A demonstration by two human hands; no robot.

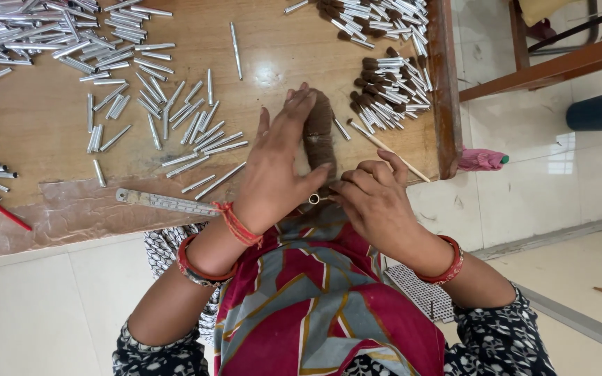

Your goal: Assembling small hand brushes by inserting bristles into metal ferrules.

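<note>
Centre of frame: left hand [273, 170] lies flat, fingers spread, on a brown fibre bundle [318, 129] whose long axis runs toward the frame's top. Right hand [374, 202] pinches a small metal tube [313, 199] at the bundle's near end, closer to it.

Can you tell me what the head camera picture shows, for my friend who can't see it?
A person's left hand presses flat on a brown tuft of fibre on a wooden table, while the right hand pinches a small metal tube beside it. Loose silver tubes lie scattered around.
</note>
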